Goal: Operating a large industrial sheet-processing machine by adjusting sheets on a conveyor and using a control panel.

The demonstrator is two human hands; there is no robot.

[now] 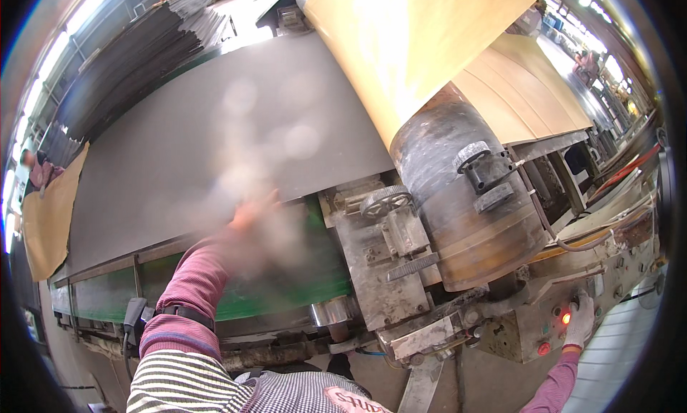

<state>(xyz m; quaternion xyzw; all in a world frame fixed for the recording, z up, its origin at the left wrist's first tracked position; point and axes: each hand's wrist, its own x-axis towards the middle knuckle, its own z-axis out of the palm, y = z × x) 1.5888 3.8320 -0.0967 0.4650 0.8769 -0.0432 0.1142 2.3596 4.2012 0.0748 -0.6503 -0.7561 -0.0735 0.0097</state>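
Observation:
A large dark grey sheet (179, 127) lies over a green belt (279, 284) in front of me. At the sheet's near edge is my left hand (256, 211). A hazy smear in the picture blurs it, so its fingers and any grip cannot be made out. Far to the right, my right hand (583, 323), in a pale glove, is at a worn metal control panel (529, 331). Its fingers close around a small dark knob (574, 303), beside an orange lit button (567, 318). A red button (544, 348) sits lower on the panel.
A big worn roller (465, 191) stands right of the sheet, with tan sheeting (415, 48) rising above it. Handwheels (386, 200) and brackets sit between. Stacked dark sheets (136, 62) are at the back left. Another person (44, 171) is at the far left, by a tan sheet.

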